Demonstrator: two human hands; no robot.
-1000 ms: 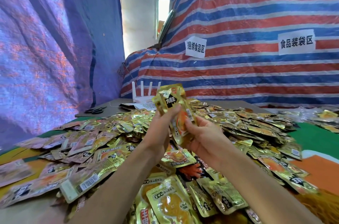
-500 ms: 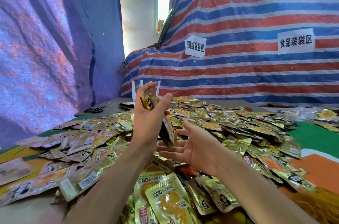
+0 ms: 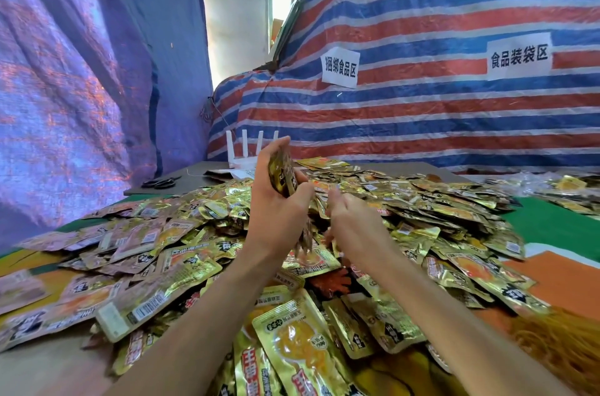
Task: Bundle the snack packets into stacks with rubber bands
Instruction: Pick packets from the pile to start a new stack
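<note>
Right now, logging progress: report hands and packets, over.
Left hand grips packet stack, upright. Right hand open beside it, motion-blurred. No band seen on stack. Loose packet pile below, nothing blocking.

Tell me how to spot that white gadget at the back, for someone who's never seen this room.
Find the red, white and blue striped tarpaulin at the back. At its left foot, on the grey tabletop beyond the heap of gold snack packets, stands the white gadget. Alone there, it has four upright prongs; everything near it lies flat.
</note>
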